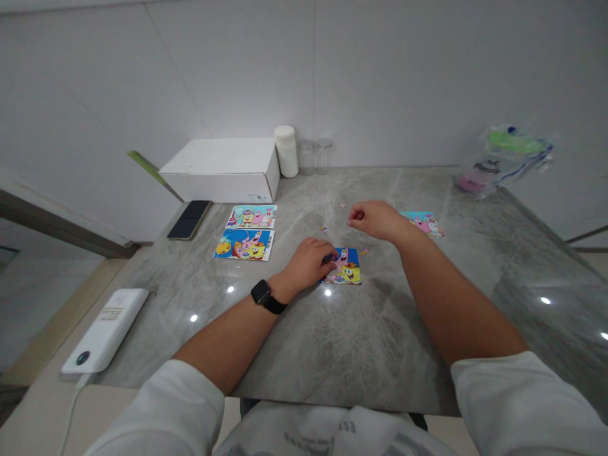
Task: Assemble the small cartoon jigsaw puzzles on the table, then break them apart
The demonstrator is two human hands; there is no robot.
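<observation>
In the head view, a grey marbled stone surface (342, 354) runs from the person's body to the wall, and a small blue, pink and yellow cartoon picture (350, 269) lies near its middle, between the near and far edges. The left hand (311, 263) rests over this picture's left part with fingers bent and the thumb reaching onto it, likely to keep it from sliding; whether the thumb and fingers pinch anything I cannot tell. The right hand (365, 218) hangs farther toward the far edge, its fingers curled in to the thumb; whether something small sits between them is hidden. Three tiny multicoloured flat pieces (323, 228) lie loose and apart around the hands, apparently kept within easy reach. Toward the left edge, a pale-blue cartoon card (253, 216) lies just beyond a deep-blue cartoon card (245, 245), both face up, perhaps so they can be looked at. A turquoise and pink cartoon picture (424, 223) lies toward the right edge, partly behind the right forearm. A white cardboard box (221, 161), a white cylindrical bottle (286, 152) and two clear glasses (315, 158) stand along the far edge, seemingly set back to leave working room, while a black phone (189, 220) lies near the left edge.
</observation>
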